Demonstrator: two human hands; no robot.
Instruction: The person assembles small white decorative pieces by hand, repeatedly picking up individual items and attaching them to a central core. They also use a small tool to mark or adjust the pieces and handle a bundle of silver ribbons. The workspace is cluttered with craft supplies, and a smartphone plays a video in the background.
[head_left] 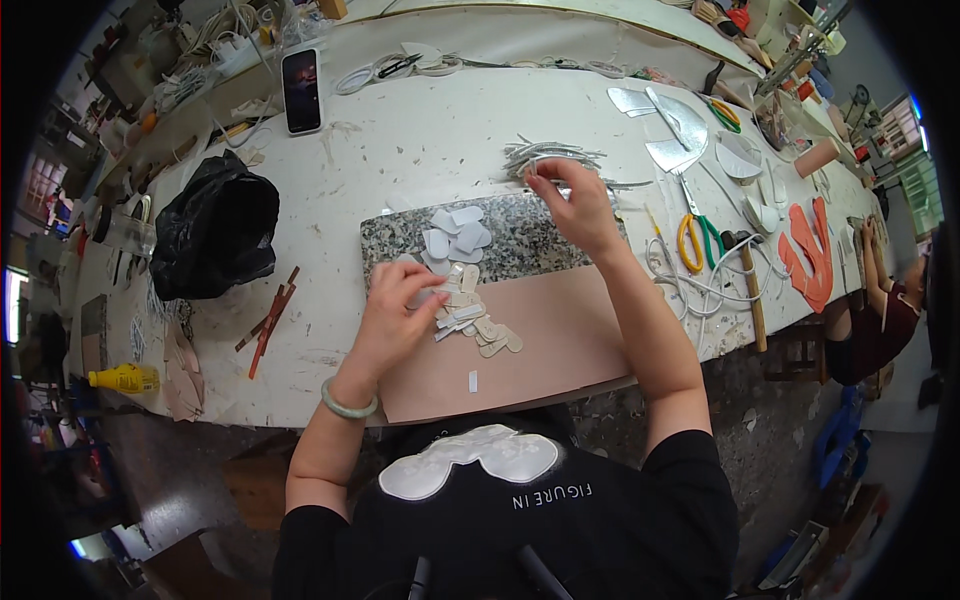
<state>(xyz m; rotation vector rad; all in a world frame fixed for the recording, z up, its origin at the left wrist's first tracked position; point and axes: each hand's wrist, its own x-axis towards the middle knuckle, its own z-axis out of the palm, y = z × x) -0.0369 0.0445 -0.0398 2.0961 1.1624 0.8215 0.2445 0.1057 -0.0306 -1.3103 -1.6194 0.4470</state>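
My right hand reaches to the pile of thin silver-grey strips behind the speckled stone slab. Its thumb and forefinger are pinched together on what looks like a strip. Over the pile of small cream tab-shaped pieces, my left hand has its fingers curled in; what they hold is too small to make out. White rounded tabs lie heaped on the slab just beyond it. The pieces in front rest on a tan sheet, where one small white rectangle lies apart.
On the left are a black plastic bag, brown strips, a yellow bottle and a phone. Scissors, a hammer, white cord and orange-pink pieces lie right. Another person sits far right.
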